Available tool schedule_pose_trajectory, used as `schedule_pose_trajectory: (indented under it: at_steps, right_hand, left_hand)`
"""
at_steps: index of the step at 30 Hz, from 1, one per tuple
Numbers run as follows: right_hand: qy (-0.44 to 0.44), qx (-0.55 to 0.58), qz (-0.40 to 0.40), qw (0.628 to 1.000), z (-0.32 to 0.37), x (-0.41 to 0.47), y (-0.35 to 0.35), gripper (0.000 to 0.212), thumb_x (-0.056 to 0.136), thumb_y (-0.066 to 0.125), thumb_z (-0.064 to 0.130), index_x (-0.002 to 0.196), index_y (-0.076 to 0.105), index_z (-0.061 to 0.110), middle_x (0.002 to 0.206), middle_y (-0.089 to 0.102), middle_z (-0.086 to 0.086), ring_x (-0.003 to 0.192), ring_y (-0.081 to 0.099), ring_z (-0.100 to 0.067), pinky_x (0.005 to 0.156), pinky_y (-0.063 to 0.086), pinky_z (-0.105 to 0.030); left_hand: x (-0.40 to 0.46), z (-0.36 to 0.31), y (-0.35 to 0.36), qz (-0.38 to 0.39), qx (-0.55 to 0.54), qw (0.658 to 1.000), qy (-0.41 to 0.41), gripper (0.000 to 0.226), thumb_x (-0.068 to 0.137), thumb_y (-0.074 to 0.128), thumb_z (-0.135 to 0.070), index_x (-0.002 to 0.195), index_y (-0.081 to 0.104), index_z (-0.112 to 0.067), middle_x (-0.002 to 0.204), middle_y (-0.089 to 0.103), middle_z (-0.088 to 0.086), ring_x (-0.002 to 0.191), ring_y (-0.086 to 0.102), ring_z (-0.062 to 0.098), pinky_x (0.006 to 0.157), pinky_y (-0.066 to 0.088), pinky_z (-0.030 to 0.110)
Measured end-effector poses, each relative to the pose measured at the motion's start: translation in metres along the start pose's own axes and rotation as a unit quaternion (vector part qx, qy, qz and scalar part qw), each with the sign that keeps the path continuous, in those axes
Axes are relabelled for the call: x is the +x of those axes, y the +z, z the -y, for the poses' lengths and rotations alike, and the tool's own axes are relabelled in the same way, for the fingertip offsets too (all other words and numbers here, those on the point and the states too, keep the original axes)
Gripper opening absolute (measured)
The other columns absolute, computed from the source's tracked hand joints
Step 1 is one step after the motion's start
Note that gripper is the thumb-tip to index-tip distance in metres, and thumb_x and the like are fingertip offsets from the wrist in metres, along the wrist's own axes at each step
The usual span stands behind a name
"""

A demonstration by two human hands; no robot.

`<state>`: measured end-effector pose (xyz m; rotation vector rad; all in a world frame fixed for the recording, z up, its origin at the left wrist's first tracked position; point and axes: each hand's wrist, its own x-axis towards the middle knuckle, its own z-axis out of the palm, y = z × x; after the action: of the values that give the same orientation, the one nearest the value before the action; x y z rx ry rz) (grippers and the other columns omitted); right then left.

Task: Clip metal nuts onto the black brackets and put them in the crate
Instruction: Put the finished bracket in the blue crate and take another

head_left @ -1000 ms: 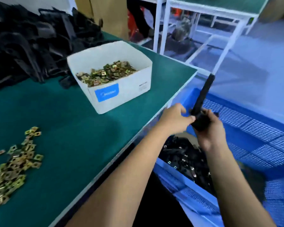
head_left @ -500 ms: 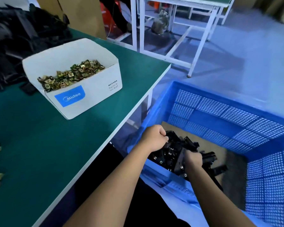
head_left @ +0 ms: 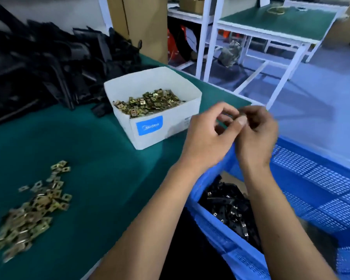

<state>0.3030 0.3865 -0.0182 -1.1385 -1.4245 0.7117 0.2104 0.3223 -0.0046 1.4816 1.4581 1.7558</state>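
My left hand and my right hand are raised together over the table's right edge, fingers curled, fingertips touching. Motion blur hides whether anything small sits between them. Below them the blue mesh crate holds a heap of black brackets with clipped nuts. A large pile of bare black brackets lies at the back left of the green table. Loose metal nuts are scattered at the front left.
A white cardboard box filled with metal nuts stands just left of my hands. Behind the table are a brown carton and a white-framed workbench on the grey floor.
My right hand has let go of the black bracket down in the crate. Both hands have risen out of the crate to table height and come together.
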Motion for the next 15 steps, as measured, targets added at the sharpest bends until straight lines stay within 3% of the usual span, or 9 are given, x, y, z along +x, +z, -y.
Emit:
schedule_pose_trajectory:
  at_steps: [2, 4, 8, 10, 12, 15]
  right_hand:
    - [-0.083, 0.047, 0.031, 0.995, 0.049, -0.015, 0.027, 0.016, 0.090, 0.059, 0.004, 0.096, 0.070, 0.014, 0.082, 0.071, 0.008, 0.076, 0.068, -0.007, 0.078, 0.057, -0.034]
    - [-0.141, 0.112, 0.085, 0.980, 0.091, -0.042, 0.061, 0.017, 0.090, 0.057, 0.004, 0.096, 0.069, 0.015, 0.082, 0.071, 0.007, 0.076, 0.069, -0.009, 0.076, 0.057, -0.032]
    - [-0.192, 0.148, 0.216, 0.946, 0.146, -0.103, 0.143, 0.013, 0.087, 0.060, 0.006, 0.089, 0.070, 0.014, 0.080, 0.070, 0.009, 0.076, 0.068, -0.010, 0.074, 0.055, -0.031]
    - [-0.184, 0.087, 0.315, 0.927, 0.159, -0.130, 0.187, 0.012, 0.087, 0.061, 0.012, 0.086, 0.070, 0.020, 0.081, 0.071, 0.010, 0.081, 0.067, -0.008, 0.073, 0.051, -0.028]
    - [-0.172, -0.017, 0.397, 0.901, 0.158, -0.146, 0.230, 0.010, 0.090, 0.064, 0.020, 0.098, 0.069, 0.023, 0.098, 0.072, 0.006, 0.098, 0.065, -0.015, 0.076, 0.044, -0.026]
    - [-0.195, -0.178, 0.436, 0.861, 0.148, -0.152, 0.288, 0.047, 0.089, 0.072, 0.028, 0.131, 0.053, 0.016, 0.134, 0.051, -0.015, 0.127, 0.043, -0.037, 0.083, 0.036, -0.034]
  left_hand:
    - [0.000, -0.017, -0.046, -0.078, -0.015, 0.996, 0.041, 0.006, 0.095, 0.065, -0.024, 0.090, 0.066, -0.022, 0.076, 0.068, -0.006, 0.068, 0.067, 0.019, 0.059, 0.056, 0.041]
    - [-0.006, -0.025, -0.096, -0.168, -0.012, 0.985, 0.046, 0.012, 0.097, 0.061, -0.020, 0.086, 0.066, -0.018, 0.072, 0.067, -0.003, 0.064, 0.063, 0.023, 0.055, 0.050, 0.035]
    - [-0.032, -0.018, -0.190, -0.371, 0.097, 0.923, 0.005, 0.020, 0.095, 0.062, -0.011, 0.075, 0.064, -0.014, 0.066, 0.062, -0.005, 0.063, 0.053, 0.010, 0.062, 0.044, 0.031]
    - [-0.049, -0.008, -0.236, -0.436, 0.161, 0.883, -0.070, 0.018, 0.093, 0.062, -0.014, 0.076, 0.067, -0.013, 0.068, 0.063, -0.007, 0.066, 0.055, 0.011, 0.066, 0.048, 0.035]
    - [-0.068, 0.002, -0.276, -0.467, 0.206, 0.847, -0.147, 0.015, 0.092, 0.060, -0.018, 0.081, 0.070, -0.014, 0.073, 0.069, -0.006, 0.074, 0.064, 0.017, 0.076, 0.056, 0.042]
    - [-0.095, 0.014, -0.311, -0.472, 0.219, 0.835, -0.180, 0.015, 0.091, 0.059, -0.022, 0.081, 0.070, -0.021, 0.073, 0.072, -0.003, 0.075, 0.070, 0.020, 0.078, 0.060, 0.046]
